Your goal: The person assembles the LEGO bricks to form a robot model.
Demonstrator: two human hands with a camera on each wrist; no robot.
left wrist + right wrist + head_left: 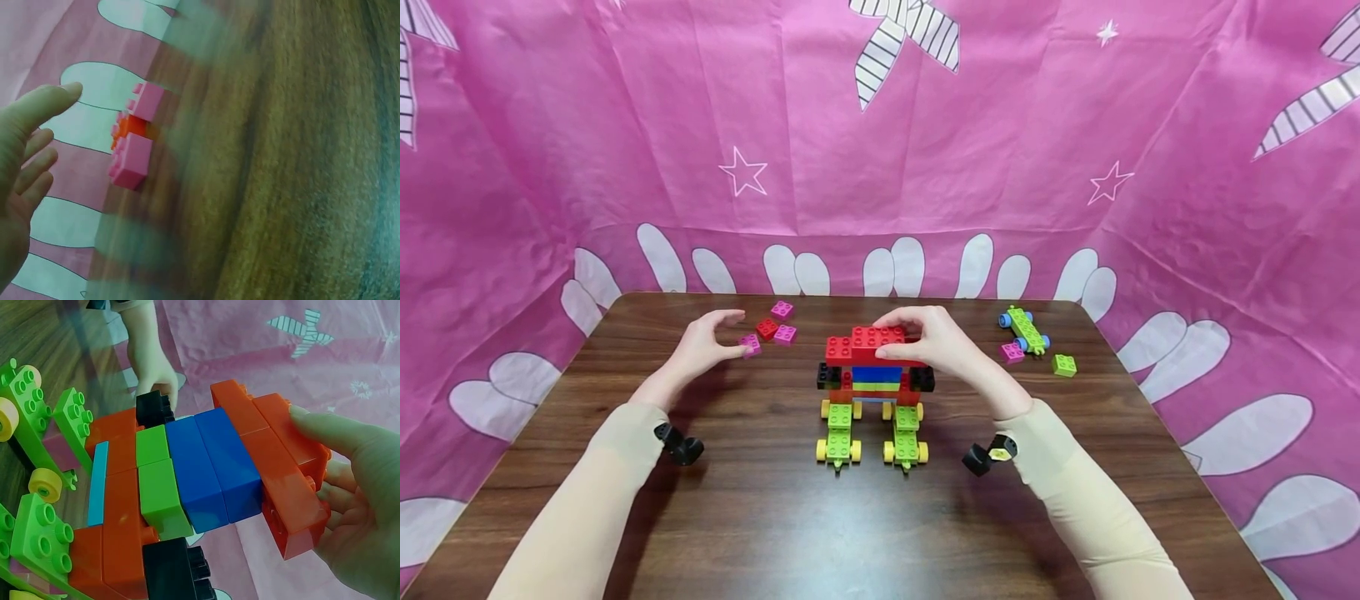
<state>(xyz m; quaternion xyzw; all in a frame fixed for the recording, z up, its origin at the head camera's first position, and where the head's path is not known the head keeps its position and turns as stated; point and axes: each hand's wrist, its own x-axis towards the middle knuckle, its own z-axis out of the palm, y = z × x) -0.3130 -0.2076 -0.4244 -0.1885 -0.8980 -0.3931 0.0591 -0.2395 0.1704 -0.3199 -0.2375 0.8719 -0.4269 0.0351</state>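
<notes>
A toy-brick figure stands mid-table on two green wheeled bases (838,446) with yellow wheels. Its body stacks red, light green and blue bricks (212,469), with a black brick (829,377) at each side. My right hand (951,342) holds the red brick (877,336) on top, thumb on the near face and fingers behind. To the left, my left hand (700,342) hovers with thumb and fingers spread, holding nothing. Its thumb overlaps a pink brick (750,344) in the head view. Beside it lie a red brick (767,328) and more pink bricks (785,335).
At the right back lies a green wheeled base (1026,329) with blue wheels, near a pink brick (1012,352) and a light green brick (1063,365). A pink patterned cloth (820,167) hangs behind the wooden table (737,517).
</notes>
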